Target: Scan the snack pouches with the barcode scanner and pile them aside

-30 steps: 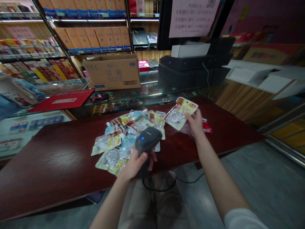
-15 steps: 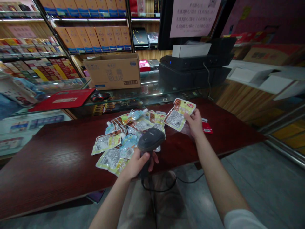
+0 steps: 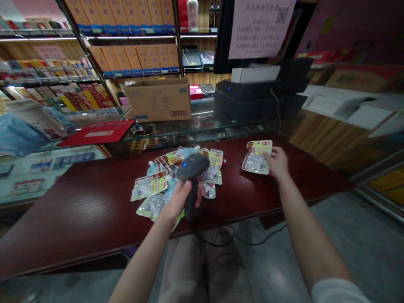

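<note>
My left hand (image 3: 181, 198) is wrapped round the handle of a dark barcode scanner (image 3: 192, 166), which shows a small blue light on its head. My right hand (image 3: 277, 162) pinches the right edge of a yellow and silver snack packet (image 3: 257, 158), low over the right part of the brown table (image 3: 94, 198). Under and around the scanner lies a loose pile of similar snack packets (image 3: 148, 187), with light blue spouted pouches among them. The scanner and my left hand hide part of the pile.
An open cardboard box (image 3: 158, 101) stands on the glass counter behind, beside a red folder (image 3: 97, 132) and a black mouse (image 3: 141, 128). A black printer-like machine (image 3: 259, 101) is at the back right. The scanner's cable (image 3: 217, 244) hangs below the table's front edge.
My right hand has carried the packet to the right and lower, towards the table. My left hand has raised the scanner slightly, its head now over the pile's upper part. The view has shifted slightly.
</note>
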Available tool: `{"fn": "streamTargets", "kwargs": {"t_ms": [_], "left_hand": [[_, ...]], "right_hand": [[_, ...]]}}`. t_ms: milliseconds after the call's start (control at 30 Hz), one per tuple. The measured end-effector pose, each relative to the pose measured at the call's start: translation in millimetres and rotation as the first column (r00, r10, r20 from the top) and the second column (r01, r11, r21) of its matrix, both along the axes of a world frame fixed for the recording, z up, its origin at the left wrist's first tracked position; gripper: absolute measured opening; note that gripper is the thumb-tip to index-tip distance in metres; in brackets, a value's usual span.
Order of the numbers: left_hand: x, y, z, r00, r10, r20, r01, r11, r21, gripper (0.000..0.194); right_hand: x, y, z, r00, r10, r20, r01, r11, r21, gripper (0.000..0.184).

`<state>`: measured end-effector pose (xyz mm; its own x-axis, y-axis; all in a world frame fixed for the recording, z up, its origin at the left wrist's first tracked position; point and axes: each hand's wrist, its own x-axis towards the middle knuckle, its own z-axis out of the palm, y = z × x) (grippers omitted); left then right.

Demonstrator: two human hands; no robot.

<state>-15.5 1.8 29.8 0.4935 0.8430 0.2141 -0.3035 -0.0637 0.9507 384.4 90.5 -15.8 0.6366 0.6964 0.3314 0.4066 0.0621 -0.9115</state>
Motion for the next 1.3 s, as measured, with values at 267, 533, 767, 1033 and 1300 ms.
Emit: {"fn": "streamTargets", "kwargs": {"t_ms": [267, 533, 767, 1033, 1300], "left_hand": [[6, 38, 32.6, 0.997, -0.076, -0.030, 0.077, 0.997, 0.011, 0.079], [8, 48, 16.8, 0.997, -0.054, 0.057, 0.055, 0.998, -0.024, 0.073], [6, 42, 21.4, 0.996, -0.049, 0.070, 0.052, 0.998, -0.042, 0.076], [2, 47, 27.4, 0.999, 0.042, 0.015, -0.043, 0.999, 0.024, 0.076], [-6, 49, 37.0, 0.999, -0.014, -0.050, 0.016, 0.999, 0.033, 0.073]], "right_hand": [[35, -13, -10.0, 0.927, -0.118, 0.356, 0.229, 0.930, -0.289, 0.021], [-3, -27, 0.2, 0.834, -0.150, 0.531, 0.320, 0.916, -0.242, 0.040], [-134, -4, 1.2, 0.877, 0.406, 0.258, -0.276, 0.864, -0.420, 0.019], [-158, 13, -6.6, 0.925, 0.377, 0.051, -0.324, 0.851, -0.414, 0.026], [-126, -3, 0.5, 0.779, 0.488, -0.393, -0.515, 0.856, 0.042, 0.042]]}}
